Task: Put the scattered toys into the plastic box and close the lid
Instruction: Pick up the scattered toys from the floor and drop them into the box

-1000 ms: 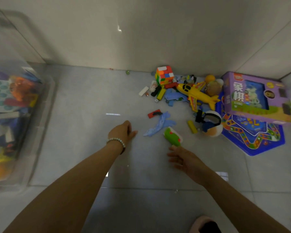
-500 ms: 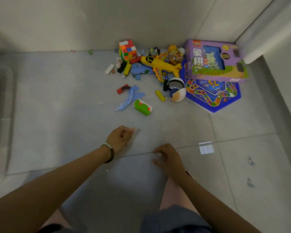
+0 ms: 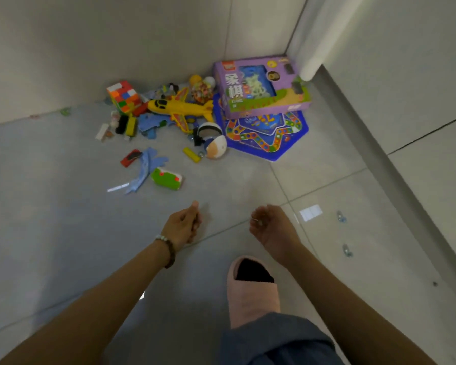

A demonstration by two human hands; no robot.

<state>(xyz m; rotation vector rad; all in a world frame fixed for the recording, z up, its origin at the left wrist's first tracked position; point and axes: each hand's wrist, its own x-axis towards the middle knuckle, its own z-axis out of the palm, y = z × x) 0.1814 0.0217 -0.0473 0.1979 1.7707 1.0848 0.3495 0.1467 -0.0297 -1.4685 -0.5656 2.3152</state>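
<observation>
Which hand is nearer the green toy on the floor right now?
Left. In the head view the left hand hovers just below the green toy; the right hand is farther off, to its lower right.

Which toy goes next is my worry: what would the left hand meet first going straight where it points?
The left hand aims up-right: bare floor, then probably the round white-and-orange toy, missing the green toy. Depth is unclear.

Place: looking like a home, a bare room corner being used for play.
Floor: grey tiles (image 3: 63, 233) spreading across the lower frame.
Walls: pale walls (image 3: 116, 48) meeting at upper right.
Toys: yellow plane (image 3: 179, 108), purple game box (image 3: 261, 85) and block cube (image 3: 123, 96) lying heaped at upper centre.
Footwear: pink slipper (image 3: 253, 293) showing at lower centre.
</observation>
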